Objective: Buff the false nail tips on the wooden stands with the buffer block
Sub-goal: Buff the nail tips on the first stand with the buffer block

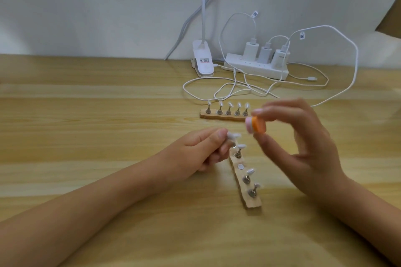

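Stretching across the whole view, a pale plank surface [86, 119] meets a plain white wall [86, 6]. At the back stand a white clip lamp [203, 62], its neck running out of the top of the picture, and a white power strip [256, 67] carrying three chargers [265, 52]. White cables [238, 86] loop from them over the wood. A brown cardboard edge [392, 15] juts in at the upper right, mostly cut off.

A person's two bare forearms reach in from below. The left hand [201, 150] has its grip closed in a pinch on a small metal peg bearing a white nail tip [233, 136], at the far end of the near stand [245, 182], which lies slantwise between the hands. The right hand [303, 143] grasps the orange-and-pink block [256, 127] between thumb and forefinger, raised off the wood just right of that tip.

The near stand shows three more pegs with tips and one bare metal disc [240, 166]. The far stand [221, 116] lies beyond with five tipped pegs; its right end is hidden behind the block and fingers.

Both hands are blurred, so whether block and tip touch cannot be told, nor whether the pinched peg sits on its stand.
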`<state>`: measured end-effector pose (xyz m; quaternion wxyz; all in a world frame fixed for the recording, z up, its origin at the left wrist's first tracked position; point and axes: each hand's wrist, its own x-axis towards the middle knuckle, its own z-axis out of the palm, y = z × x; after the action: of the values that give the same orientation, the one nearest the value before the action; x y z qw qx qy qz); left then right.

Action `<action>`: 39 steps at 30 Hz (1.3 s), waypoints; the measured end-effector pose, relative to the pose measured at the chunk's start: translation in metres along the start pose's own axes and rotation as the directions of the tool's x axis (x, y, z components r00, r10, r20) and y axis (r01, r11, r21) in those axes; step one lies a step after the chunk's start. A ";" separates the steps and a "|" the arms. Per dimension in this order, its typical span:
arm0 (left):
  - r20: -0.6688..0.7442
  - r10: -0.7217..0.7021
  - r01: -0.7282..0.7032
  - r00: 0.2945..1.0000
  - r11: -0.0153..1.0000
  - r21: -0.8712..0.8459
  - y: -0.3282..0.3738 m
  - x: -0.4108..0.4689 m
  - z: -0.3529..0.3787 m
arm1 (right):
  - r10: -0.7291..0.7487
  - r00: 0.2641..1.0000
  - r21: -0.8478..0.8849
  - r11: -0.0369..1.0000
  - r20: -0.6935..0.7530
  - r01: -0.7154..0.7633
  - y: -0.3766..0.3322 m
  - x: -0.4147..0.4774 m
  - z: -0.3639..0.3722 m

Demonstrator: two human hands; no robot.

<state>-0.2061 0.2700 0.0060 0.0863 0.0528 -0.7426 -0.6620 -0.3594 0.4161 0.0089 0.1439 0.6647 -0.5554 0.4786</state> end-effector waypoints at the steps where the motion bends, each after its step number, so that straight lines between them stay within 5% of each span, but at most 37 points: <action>1: -0.012 0.001 -0.001 1.000 1.000 -0.002 0.000 0.000 0.000 | 0.046 0.998 0.059 0.997 -0.035 -0.043 0.002 0.001 -0.001; 5: -0.026 -0.019 0.018 0.999 0.998 -0.055 -0.001 0.002 -0.001 | 0.200 0.977 0.116 0.975 -0.076 -0.191 0.008 0.000 -0.003; 10: -0.018 -0.129 0.121 0.991 0.961 -0.248 0.005 0.009 0.000 | 0.194 0.980 0.084 0.977 0.039 -0.197 0.004 -0.001 0.005; 19: -0.075 0.102 -0.104 0.992 0.994 -0.027 0.003 -0.003 -0.002 | 0.217 0.974 0.081 0.972 0.070 -0.222 0.005 -0.003 0.004; 39: -0.114 0.032 -0.031 0.993 0.999 0.019 -0.001 -0.001 -0.004 | -0.060 0.981 -0.267 0.957 0.185 0.109 0.002 0.002 -0.004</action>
<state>-0.2044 0.2661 0.0058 0.1385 0.0795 -0.7428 -0.6502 -0.3635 0.4172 0.0115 0.2061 0.7008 -0.5981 0.3295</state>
